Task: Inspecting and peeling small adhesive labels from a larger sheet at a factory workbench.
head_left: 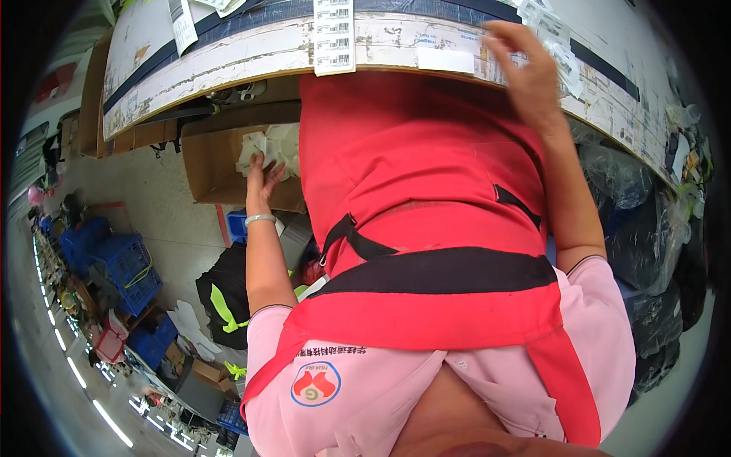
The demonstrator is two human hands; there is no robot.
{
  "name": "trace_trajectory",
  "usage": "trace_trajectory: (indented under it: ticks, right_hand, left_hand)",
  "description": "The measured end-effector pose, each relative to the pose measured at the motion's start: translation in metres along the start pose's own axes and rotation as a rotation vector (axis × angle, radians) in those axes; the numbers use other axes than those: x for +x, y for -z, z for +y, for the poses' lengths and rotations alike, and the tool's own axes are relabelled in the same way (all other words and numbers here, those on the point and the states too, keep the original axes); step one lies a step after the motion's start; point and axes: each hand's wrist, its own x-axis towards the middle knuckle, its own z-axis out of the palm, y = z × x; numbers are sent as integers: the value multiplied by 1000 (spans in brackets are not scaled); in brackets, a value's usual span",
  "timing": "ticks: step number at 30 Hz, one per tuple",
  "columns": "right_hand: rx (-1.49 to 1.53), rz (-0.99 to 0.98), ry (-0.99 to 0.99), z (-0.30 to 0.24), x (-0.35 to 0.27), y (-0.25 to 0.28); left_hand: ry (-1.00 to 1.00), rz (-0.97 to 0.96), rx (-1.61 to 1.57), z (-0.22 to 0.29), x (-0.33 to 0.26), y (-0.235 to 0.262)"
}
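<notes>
By white pcs (288,143) in cardbd box (204,164), L hand (264,181) spread; R hand (533,82) over chipped tabletop (251,57), grip unclear.

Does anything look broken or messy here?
Yes. The table looks worn, with brown scuffs on its white surface. White labels beside the right hand look messy, lying crooked and overlapping.

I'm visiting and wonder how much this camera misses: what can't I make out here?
All in the head view:
- Right hand: fingers blurred; contact with the worktable is unclear.
- Left hand: its grip on the pale material, if any, is unclear.
- Cardboard box: partly hidden by the tabletop and red apron.
- Worktable's far side: cut off by the top edge.
</notes>
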Motion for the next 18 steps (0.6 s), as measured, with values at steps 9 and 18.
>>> trace_trajectory:
  ticks: [9, 18]
  right_hand:
    - [-126, 65, 375, -62, 32, -114]
    - [7, 18, 471, -51, 27, -103]
  left_hand:
    - [-354, 256, 607, -13, -21, -77]
    - [-620, -236, 692, -8, -133, -237]
